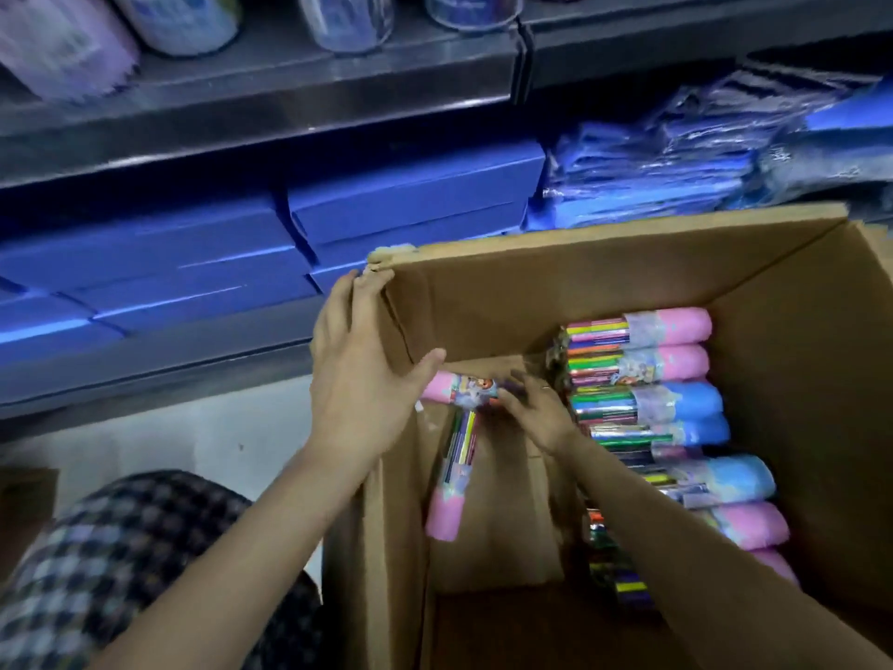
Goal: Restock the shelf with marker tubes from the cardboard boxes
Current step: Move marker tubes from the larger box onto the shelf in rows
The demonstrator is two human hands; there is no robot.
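Observation:
An open cardboard box (797, 379) stands on the floor before a grey shelf (270, 104). Inside, several marker tubes (647, 403) with pink or blue caps lie stacked along the right side. My left hand (362, 379) rests on the box's left wall near its far corner, fingers over the rim and thumb inside. Deep in the box, my right hand (536, 408) grips one end of a pink-capped tube (464, 386) lying across. Another pink-capped tube (454, 476) leans against the left wall below it.
Blue flat boxes (203, 253) fill the lower shelf level at left. Blue plastic-wrapped packs (700, 152) are piled at right. Clear tubs (348, 16) stand on the upper shelf. My checked-trousered knee (121, 563) is at lower left on pale floor.

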